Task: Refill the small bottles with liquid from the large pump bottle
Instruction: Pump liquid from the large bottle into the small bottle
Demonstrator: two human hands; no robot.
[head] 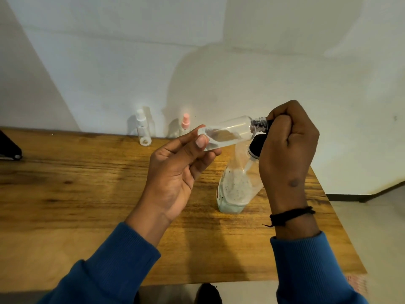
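Your left hand point(175, 172) pinches the small bottle point(228, 133) tilted over the tabletop point(87, 183) — right hand point(289, 145) curled round the pump bottle point(236, 187) near the right edge.

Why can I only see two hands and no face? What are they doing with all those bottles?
The camera sits on the person's head and looks down, so you see what they see: their own two arms in blue sleeves. There is just this one picture.

The left hand holds a small clear plastic bottle tipped on its side, pinched by its bottom end. Its cap is off, so you can see the screw ridges at its neck. The right hand is curled round the black pump top of a large clear pump bottle, which stands on the wooden table. The black spout meets the little bottle's mouth, ready to fill it.

At the back, by the wall, stand two more little bottles: one with a white cap and one with a pink spray top.
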